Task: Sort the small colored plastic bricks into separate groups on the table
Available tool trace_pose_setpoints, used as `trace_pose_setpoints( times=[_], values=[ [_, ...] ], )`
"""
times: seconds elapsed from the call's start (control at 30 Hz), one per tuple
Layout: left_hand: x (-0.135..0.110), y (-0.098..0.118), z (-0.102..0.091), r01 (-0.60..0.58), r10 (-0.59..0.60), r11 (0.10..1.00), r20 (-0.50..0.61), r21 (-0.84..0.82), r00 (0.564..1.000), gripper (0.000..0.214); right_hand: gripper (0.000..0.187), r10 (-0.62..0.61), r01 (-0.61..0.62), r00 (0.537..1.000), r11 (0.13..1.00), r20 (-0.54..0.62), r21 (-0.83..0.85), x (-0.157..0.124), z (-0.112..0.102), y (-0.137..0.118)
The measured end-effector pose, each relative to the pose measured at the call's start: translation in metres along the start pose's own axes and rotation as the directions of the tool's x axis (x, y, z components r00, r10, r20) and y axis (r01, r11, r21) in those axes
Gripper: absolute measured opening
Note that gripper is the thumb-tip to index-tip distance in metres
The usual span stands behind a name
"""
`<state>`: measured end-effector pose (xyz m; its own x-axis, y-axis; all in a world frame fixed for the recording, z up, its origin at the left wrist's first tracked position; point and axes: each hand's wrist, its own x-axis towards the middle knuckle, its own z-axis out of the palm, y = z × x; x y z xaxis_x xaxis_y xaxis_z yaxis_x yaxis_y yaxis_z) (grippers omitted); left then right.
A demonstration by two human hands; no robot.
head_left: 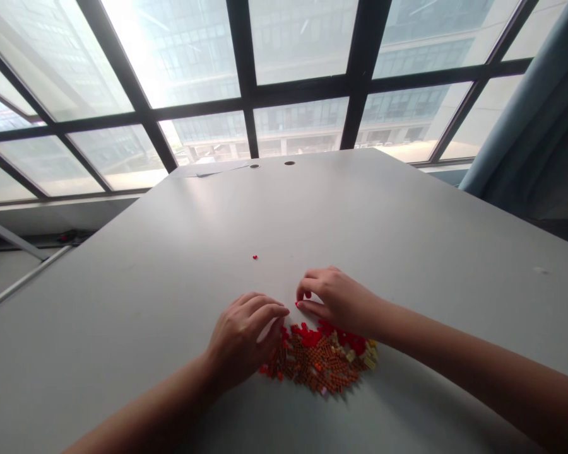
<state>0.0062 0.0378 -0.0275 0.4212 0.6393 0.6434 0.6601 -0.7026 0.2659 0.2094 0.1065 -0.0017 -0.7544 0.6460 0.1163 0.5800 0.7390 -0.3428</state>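
Left hand (pixel 243 340) curls at the pile of tiny bricks (pixel 317 364), its grip hidden; right hand (pixel 338 302) pinches a red brick (pixel 296 304): light, stiff, best taken by its edges.

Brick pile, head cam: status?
Left hand curved against the edge of the pile of small red, orange and tan bricks. Right hand just above it, fingers at a tiny red piece. One stray red piece out on the table.

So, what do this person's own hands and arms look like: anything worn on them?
The left hand and right hand are bare, with no gloves, rings or bracelets showing. The left forearm and right forearm are bare too, with no sleeves or watch in view.
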Motion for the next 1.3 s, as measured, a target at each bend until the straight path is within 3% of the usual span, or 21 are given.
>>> trace_pose_setpoints(
  times=[0.17, 0.37, 0.53, 0.67, 0.8, 0.97, 1.1, 1.3],
  values=[
    [-0.001, 0.000, -0.002, 0.026, -0.025, 0.999, -0.043, 0.023, 0.999, 0.015, 0.007, 0.038, -0.038, 0.999, 0.999, 0.014, -0.034, 0.037, 0.001, -0.002],
    [-0.002, -0.001, -0.002, 0.061, -0.061, 0.998, -0.028, 0.007, 0.998, 0.013, 0.016, 0.129, -0.136, 0.988, 0.986, -0.081, -0.095, 0.086, 0.020, -0.003],
    [-0.002, -0.001, -0.001, 0.065, -0.064, 0.998, -0.036, 0.020, 0.997, 0.014, 0.025, 0.149, -0.158, 0.979, 0.986, -0.137, -0.055, 0.104, 0.027, -0.002],
    [-0.001, -0.001, -0.002, 0.067, -0.066, 0.998, -0.032, 0.022, 0.997, 0.015, 0.020, 0.127, -0.124, 0.983, 0.992, -0.131, 0.036, 0.088, 0.016, 0.004],
    [-0.002, -0.002, -0.002, 0.091, -0.091, 0.995, -0.024, 0.031, 0.996, 0.015, 0.012, 0.015, -0.012, 1.000, 0.987, -0.020, 0.163, 0.048, 0.001, 0.014],
    [-0.004, -0.003, -0.001, 0.114, -0.114, 0.993, -0.025, 0.041, 0.993, 0.012, 0.018, -0.086, 0.065, 0.994, 0.962, 0.067, 0.266, -0.002, -0.011, 0.020],
    [-0.004, -0.003, 0.000, 0.118, -0.117, 0.992, -0.021, 0.037, 0.993, 0.012, 0.023, -0.114, 0.068, 0.984, 0.949, 0.135, 0.307, -0.023, -0.019, 0.019],
    [-0.004, -0.004, 0.000, 0.135, -0.135, 0.989, -0.009, 0.055, 0.991, 0.013, 0.017, -0.159, 0.140, 0.987, 0.932, 0.028, 0.335, -0.028, -0.017, 0.008]
  ],
)
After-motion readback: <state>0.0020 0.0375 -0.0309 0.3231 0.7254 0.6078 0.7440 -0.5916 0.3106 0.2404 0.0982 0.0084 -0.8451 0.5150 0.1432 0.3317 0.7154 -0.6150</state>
